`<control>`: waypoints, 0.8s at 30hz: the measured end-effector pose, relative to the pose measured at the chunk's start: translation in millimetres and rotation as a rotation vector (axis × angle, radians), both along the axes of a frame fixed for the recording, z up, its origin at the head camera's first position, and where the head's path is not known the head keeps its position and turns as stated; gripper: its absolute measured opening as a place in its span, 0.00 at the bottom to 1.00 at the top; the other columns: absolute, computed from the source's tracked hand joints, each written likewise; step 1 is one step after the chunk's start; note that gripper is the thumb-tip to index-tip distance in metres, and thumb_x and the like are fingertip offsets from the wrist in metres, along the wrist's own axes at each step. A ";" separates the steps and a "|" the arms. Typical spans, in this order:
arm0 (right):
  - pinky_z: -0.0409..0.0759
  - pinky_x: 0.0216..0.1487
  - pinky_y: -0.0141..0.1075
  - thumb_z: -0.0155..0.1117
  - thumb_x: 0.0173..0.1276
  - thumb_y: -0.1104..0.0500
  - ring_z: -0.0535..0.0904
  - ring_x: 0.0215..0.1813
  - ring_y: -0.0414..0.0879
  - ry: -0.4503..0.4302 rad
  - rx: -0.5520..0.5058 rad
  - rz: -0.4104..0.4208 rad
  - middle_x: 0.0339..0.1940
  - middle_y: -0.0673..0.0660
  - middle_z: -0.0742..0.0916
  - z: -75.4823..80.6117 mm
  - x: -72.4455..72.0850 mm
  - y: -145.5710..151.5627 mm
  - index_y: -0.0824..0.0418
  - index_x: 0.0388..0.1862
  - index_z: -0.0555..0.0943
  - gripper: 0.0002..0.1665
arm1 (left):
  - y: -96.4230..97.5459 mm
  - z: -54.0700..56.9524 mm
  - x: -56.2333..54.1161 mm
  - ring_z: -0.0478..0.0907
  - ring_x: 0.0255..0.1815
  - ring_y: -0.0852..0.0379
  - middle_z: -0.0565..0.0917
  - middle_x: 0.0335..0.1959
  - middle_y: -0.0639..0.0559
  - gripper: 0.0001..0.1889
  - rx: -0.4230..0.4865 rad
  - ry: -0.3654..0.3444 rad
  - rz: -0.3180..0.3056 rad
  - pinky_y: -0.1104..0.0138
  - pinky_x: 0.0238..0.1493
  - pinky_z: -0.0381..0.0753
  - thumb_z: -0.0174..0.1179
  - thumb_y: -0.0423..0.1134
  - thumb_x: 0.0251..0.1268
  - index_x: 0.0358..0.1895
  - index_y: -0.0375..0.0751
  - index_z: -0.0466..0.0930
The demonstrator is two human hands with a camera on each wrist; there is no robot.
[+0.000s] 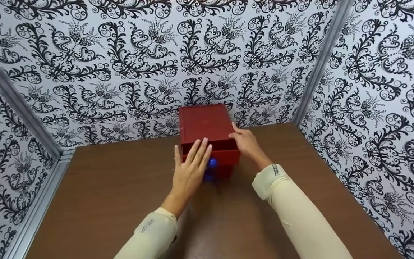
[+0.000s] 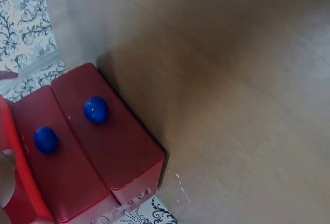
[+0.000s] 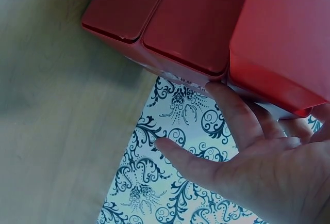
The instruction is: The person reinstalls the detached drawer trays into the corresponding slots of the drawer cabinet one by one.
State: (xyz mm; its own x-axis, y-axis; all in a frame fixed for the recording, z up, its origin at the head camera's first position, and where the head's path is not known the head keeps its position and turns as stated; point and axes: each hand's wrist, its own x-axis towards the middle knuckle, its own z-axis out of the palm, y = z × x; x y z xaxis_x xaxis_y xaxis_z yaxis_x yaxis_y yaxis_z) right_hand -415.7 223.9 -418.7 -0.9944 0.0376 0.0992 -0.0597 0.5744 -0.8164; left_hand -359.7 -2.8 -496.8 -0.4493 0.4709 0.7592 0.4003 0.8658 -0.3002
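A red drawer box [image 1: 205, 122] stands on the table near the back wall, its top drawer [image 1: 225, 157] pulled partway out. My left hand [image 1: 189, 174] reaches to the front of that drawer with its fingers straight, overlapping the drawer's opening and left front edge. A blue knob [image 1: 212, 162] shows beside those fingers. Below the top drawer, the left wrist view shows two shut drawers, one with a blue knob [image 2: 45, 139] and the other with a knob [image 2: 96, 109] too. My right hand [image 3: 268, 177] lies against the box's right side with its fingers extended.
The brown table [image 1: 120, 194] spreads out in front of and around the box. Patterned black-and-white panels [image 1: 138, 72] rise behind it and on both sides, joined by grey metal posts [image 1: 322, 61].
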 end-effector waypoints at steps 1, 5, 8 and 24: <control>0.64 0.79 0.48 0.56 0.75 0.53 0.69 0.77 0.53 0.000 -0.003 0.000 0.76 0.55 0.71 0.0 0.1 -0.7 0.53 0.76 0.67 0.32 | -0.4 0.9 -1.9 0.63 0.80 0.53 0.63 0.81 0.52 0.29 -0.005 -0.006 0.006 0.29 0.70 0.62 0.31 0.31 0.80 0.78 0.50 0.65; 0.63 0.79 0.47 0.56 0.74 0.54 0.69 0.77 0.53 0.019 0.012 0.001 0.76 0.56 0.72 0.0 0.7 -2.9 0.55 0.76 0.67 0.32 | 0.6 4.7 -4.8 0.66 0.79 0.50 0.69 0.78 0.49 0.27 0.025 0.027 -0.027 0.30 0.70 0.64 0.34 0.31 0.79 0.75 0.45 0.70; 0.63 0.79 0.47 0.56 0.74 0.54 0.69 0.77 0.54 0.034 0.021 0.002 0.76 0.56 0.72 -0.4 0.9 -3.3 0.55 0.76 0.67 0.32 | 4.1 5.3 -2.6 0.76 0.71 0.46 0.79 0.69 0.45 0.24 0.050 0.125 -0.136 0.35 0.68 0.71 0.39 0.33 0.77 0.67 0.39 0.78; 0.66 0.77 0.50 0.55 0.73 0.52 0.71 0.75 0.54 0.022 0.025 -0.007 0.77 0.51 0.71 -5.0 -2.4 0.7 0.52 0.77 0.67 0.33 | 22.0 5.6 -4.9 0.81 0.43 0.47 0.84 0.44 0.42 0.13 0.015 0.169 -0.298 0.64 0.41 0.86 0.51 0.29 0.71 0.47 0.32 0.86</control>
State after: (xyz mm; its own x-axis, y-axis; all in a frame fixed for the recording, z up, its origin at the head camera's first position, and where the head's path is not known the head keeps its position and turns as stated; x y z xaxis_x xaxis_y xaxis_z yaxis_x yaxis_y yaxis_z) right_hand -418.1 224.6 -423.6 -0.9917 0.0415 0.1217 -0.0733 0.5950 -0.8004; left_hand -364.6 19.2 -491.2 -0.1608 0.5509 0.8189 0.5815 0.7233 -0.3724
